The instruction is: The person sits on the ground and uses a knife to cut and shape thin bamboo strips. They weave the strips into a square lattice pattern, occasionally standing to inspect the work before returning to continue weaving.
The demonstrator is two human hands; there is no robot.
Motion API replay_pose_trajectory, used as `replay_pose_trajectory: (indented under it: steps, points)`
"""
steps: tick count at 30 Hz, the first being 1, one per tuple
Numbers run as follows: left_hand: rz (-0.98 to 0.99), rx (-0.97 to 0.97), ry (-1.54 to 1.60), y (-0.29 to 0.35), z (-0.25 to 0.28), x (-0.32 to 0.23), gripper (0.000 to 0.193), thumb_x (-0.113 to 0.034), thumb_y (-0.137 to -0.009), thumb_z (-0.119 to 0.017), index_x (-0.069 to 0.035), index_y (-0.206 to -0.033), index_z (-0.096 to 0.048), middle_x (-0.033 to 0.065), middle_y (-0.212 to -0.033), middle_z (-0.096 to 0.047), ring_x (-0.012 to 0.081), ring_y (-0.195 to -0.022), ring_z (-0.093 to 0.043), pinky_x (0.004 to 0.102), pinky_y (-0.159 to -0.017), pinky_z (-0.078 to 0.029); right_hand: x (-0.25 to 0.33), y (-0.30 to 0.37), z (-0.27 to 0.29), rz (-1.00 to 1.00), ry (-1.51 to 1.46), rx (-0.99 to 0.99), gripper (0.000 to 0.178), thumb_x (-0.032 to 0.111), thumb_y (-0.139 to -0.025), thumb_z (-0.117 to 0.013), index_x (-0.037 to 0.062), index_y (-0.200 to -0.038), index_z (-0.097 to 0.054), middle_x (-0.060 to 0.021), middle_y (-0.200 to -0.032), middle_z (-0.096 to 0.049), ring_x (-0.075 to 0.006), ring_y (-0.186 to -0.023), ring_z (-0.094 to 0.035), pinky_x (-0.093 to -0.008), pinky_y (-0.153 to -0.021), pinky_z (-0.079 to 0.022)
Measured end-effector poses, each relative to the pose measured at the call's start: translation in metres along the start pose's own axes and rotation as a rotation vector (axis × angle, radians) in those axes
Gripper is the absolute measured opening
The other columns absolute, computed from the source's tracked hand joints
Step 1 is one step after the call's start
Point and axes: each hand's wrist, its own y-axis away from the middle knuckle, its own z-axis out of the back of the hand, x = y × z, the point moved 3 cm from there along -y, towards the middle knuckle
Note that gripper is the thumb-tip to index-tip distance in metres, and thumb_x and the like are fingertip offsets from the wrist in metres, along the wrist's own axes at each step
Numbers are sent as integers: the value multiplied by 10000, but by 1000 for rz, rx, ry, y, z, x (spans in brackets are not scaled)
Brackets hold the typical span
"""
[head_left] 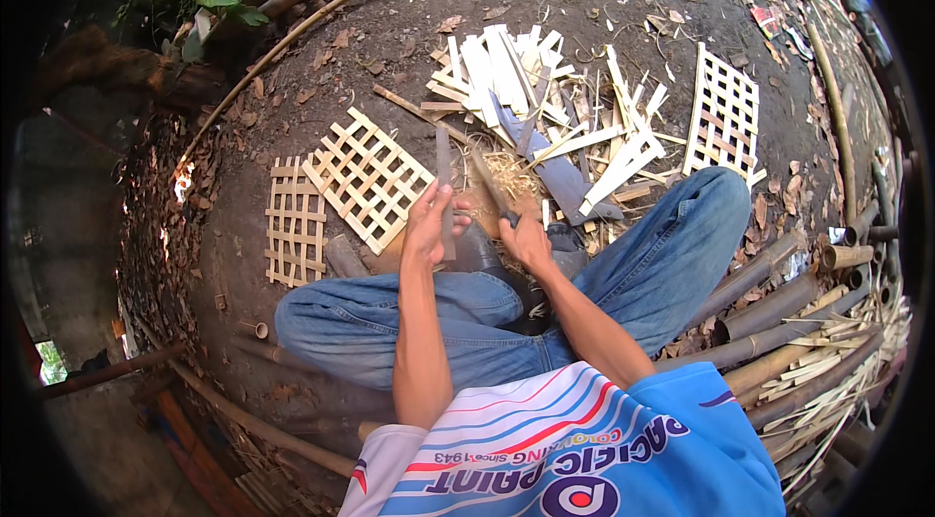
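Observation:
My left hand is closed around a flat, greyish bamboo strip, which stands out above and below the fingers. Just to the right, my right hand grips the dark handle of a knife. Its blade slants up and left, apart from the strip. Between and beyond the hands lies a heap of thin curled shavings. Two woven bamboo lattice panels, a tilted one and a narrower one, lie left of my left hand.
Pale split bamboo slats are piled ahead, beside a long dark flat piece. Another lattice panel lies beyond my right knee. Bamboo poles and loose thin strips fill the lower right. Long poles border the leaf-strewn ground.

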Motion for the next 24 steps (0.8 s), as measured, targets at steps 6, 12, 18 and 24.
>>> replay_pose_trajectory:
  steps: [6,12,18,24]
  points:
    - [-77,4,-83,-2,2,-1,404,-179,-1026,-557,37,-1366,-522,79,-819,-639,100,-611,-565,201,-469,-352,49,30,66,418,-112,-29,339,265,-828,-702,19,-1047,-624,-239,-917,-682,-412,-859,-672,-481,-741,-515]
    - [-174,-117,-363,11,-10,-6,223,-15,-936,-489,70,-1023,-676,51,-664,-584,105,-532,-503,266,-469,-355,58,37,91,719,352,81,284,269,-793,-709,122,-1021,-625,-180,-782,-684,-398,-770,-674,-494,-680,-533]
    - [-139,-19,-394,19,-8,-1,300,-153,-1003,-523,71,-1171,-630,33,-673,-559,79,-540,-516,245,-466,-368,60,8,100,595,343,-35,226,259,-794,-685,142,-987,-675,-168,-775,-700,-355,-722,-691,-477,-670,-543]
    - [-1,94,-178,45,-20,-10,450,-342,-1064,-479,52,-1266,-560,22,-697,-551,80,-513,-517,201,-387,-309,58,-13,122,513,131,-29,221,243,-800,-684,143,-995,-707,-136,-786,-721,-284,-696,-702,-429,-693,-573]
